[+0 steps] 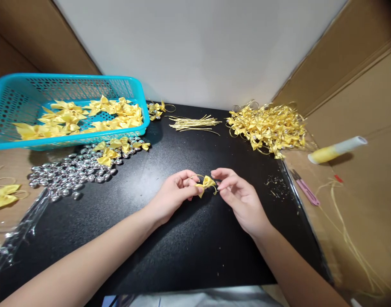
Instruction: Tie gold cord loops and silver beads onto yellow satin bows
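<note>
Low over the black tabletop, my left hand (179, 192) pinches a small yellow ribbon bow (208, 182) between thumb and fingers. A thin gold cord (215, 190) loops out from the bow and curls on its right side. My right hand (242, 198) is just right of the bow, its index finger raised. Thumb and middle finger come together at the cord's curled end and seem to pinch it; the exact contact is too small to see clearly.
A turquoise basket (70, 138) of yellow bows stands at left, with silver beads (70, 175) and several bows before it. Cut gold cords (195, 123) lie at the back. Finished-looking bows (269, 128) are heaped at right, near pink thread snips (306, 189) and a tube (338, 150).
</note>
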The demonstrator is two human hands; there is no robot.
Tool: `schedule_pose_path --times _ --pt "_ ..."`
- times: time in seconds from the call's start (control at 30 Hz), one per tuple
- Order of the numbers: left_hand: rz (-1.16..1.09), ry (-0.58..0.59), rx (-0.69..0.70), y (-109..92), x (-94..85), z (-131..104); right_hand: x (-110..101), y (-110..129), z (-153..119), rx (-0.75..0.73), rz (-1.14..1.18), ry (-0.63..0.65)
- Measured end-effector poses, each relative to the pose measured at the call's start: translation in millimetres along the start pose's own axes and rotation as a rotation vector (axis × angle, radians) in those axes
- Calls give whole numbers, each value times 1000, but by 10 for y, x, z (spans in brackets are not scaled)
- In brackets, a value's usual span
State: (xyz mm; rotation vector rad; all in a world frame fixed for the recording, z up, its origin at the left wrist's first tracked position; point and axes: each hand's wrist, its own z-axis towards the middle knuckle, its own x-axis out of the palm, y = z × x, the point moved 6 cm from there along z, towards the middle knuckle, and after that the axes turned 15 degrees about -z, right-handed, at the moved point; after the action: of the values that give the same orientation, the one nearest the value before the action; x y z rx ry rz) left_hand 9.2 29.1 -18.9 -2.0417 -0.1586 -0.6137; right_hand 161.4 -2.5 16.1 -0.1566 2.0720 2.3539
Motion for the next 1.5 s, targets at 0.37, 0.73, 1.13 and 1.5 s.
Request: schedule_pose_path --times 0.37,0.73,1.13,1.5 --pt "-51 5 -27 -4 9 7 24 -96 20 112 170 22" --pt "-42 -93 78 -40 -44 15 38 35 -12 -6 234 83" --pt "4 -141 205 -93 -82 20 -71 232 -126 -151 187 63" --pt "5 -158 165 -104 -85 18 -129 155 -42 54 191 -106"
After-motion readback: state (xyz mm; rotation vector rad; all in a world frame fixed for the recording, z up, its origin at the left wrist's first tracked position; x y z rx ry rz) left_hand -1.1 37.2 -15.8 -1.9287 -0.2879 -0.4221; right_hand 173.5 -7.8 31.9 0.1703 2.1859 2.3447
